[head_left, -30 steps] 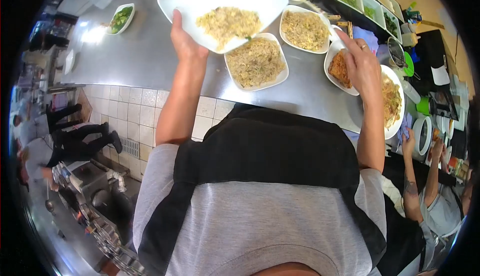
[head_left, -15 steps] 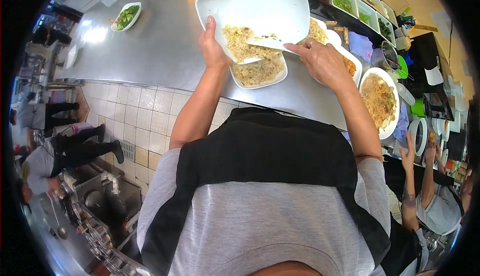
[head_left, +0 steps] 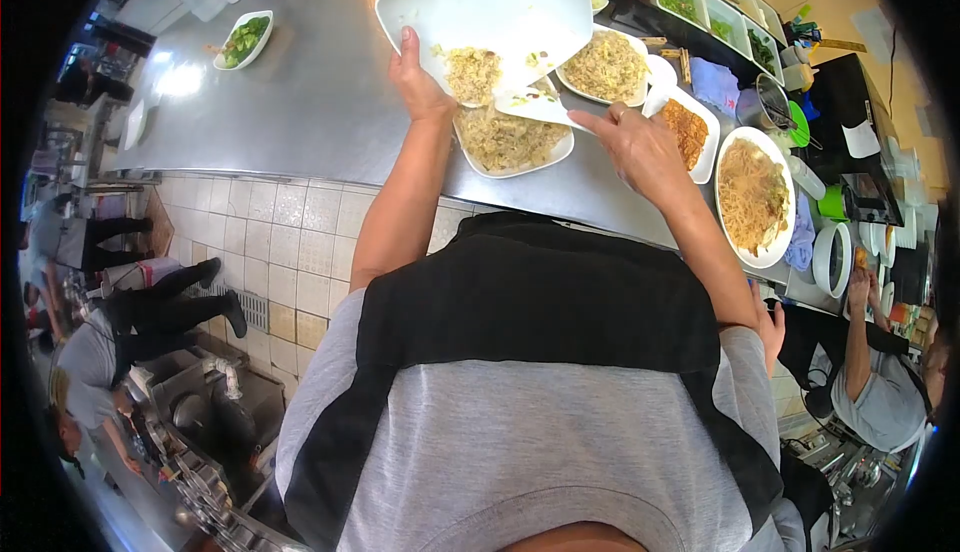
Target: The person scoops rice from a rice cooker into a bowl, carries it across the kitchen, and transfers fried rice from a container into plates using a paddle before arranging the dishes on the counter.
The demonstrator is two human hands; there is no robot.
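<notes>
Right hand (head_left: pixel 640 150) closed on a spatula (head_left: pixel 532 105); left hand (head_left: pixel 422 94), thumb over rim, clamps the large bowl (head_left: pixel 490 7) tilted, seemingly so rice (head_left: pixel 472 75) gathers low

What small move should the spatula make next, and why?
Probably a short sweep by the right hand, spatula toward the rice near the big bowl's lip: the left hand holds that bowl over the small bowl, and rice remains inside.

The metal desk (head_left: pixel 320 92) carries a near rice bowl (head_left: pixel 556 157) and a farther rice dish (head_left: pixel 588 95). A noodle plate (head_left: pixel 762 260), an orange-brown dish (head_left: pixel 711 137) and a greens bowl (head_left: pixel 229 64) rest there.
</notes>
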